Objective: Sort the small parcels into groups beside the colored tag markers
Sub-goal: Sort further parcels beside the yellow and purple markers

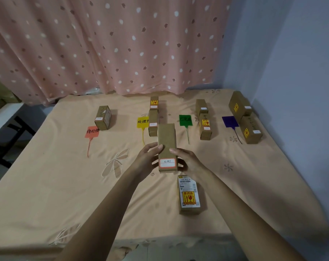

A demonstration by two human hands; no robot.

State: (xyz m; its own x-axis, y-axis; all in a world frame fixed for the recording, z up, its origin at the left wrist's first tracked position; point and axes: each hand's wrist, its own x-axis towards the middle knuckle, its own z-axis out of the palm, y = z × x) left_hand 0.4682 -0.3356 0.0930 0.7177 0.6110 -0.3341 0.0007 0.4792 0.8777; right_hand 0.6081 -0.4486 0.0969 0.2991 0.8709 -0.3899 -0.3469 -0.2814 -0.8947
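Parcel [167, 147] lengthwise, label end nearest.

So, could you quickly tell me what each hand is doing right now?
Left hand: closed on the parcel.
Right hand: closed on the same parcel.

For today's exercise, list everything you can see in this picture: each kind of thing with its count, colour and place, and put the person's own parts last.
Held parcel: one, brown, white label, raised mid-table.
Near parcel: one, brown, lying flat close to the person.
Orange tag: one, far left; one parcel beside it.
Yellow tag: one; two parcels beside it.
Green tag: one; two parcels to its right.
Purple tag: one; two parcels to its right.
Bedsheet: one, peach, covering the surface.
Curtain: one, pink, spotted, behind.
Wall: pale blue, right.
Left hand: on the held parcel's left side.
Right hand: on its right side.
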